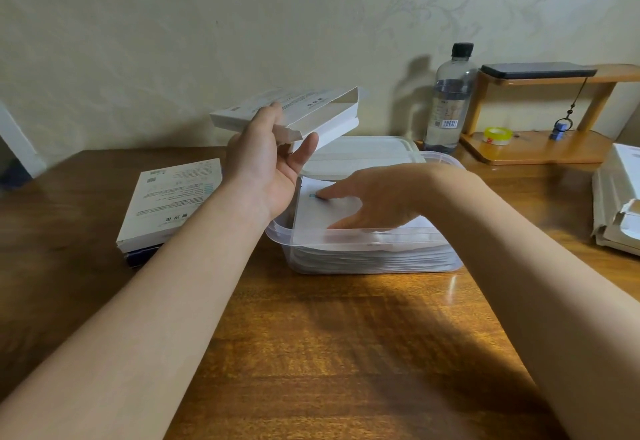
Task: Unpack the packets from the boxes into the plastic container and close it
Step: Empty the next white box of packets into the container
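Observation:
My left hand [268, 162] holds a white cardboard box [304, 112] in the air above the left end of the clear plastic container [367, 249]; the box's open end points right. Inside the container my right hand [367, 199] lies flat with spread fingers on the top white packet [322, 207] of a stack. The stack of packets [374, 261] shows through the container's front wall. The container's white lid [360, 154] lies just behind it. Another white box [171, 200] with printed text rests on a dark box on the table at the left.
A water bottle [448, 100] stands behind the container at the right. A small wooden shelf [540, 148] holds a phone, a roll of tape [498, 135] and a hanging charm. Flattened white boxes [616, 204] lie at the right table edge. The wall runs close behind.

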{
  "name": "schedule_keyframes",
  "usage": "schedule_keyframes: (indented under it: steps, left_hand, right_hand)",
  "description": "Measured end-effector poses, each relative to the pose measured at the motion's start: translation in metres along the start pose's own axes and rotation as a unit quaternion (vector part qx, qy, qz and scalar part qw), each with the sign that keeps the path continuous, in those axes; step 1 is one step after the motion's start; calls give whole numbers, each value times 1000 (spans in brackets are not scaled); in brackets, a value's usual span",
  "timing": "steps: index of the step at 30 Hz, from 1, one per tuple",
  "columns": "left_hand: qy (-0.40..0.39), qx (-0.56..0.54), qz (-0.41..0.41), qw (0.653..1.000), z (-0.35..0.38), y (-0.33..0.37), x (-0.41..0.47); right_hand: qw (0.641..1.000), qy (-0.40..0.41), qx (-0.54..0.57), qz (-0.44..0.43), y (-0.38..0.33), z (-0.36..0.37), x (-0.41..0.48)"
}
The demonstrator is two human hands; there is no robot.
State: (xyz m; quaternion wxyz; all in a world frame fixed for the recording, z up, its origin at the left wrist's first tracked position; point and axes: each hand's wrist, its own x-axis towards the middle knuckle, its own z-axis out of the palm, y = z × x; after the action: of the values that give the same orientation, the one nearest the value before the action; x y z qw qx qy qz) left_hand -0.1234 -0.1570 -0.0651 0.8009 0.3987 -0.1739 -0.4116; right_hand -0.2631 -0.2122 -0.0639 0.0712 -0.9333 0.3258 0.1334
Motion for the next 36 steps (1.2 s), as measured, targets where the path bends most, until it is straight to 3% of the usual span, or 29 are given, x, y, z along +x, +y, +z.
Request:
schedule_keyframes:
  steps: [12, 21, 24, 26, 29, 36]
  left_hand:
    - [-7, -16, -26, 999, 0, 2, 1]
    - [0, 53, -48, 997, -6, -1, 10]
    - [-14, 65, -60, 996, -2, 1, 4]
    - [-28, 72, -67, 995, 2, 4, -2]
    - [-53, 82, -77, 992, 11, 6, -10]
    - [-175, 146, -141, 963, 79, -23, -64]
  right_hand:
    - [1000, -2, 20, -19, 4, 3, 3]
    - [1000, 6, 22, -22, 5, 3, 2]
    - [992, 60, 113, 9, 19, -14, -20]
    - [965, 173, 191, 39, 41, -29, -47]
    - [892, 313, 318, 71, 76, -37, -86]
    - [695, 331, 632, 91, 118, -20, -157]
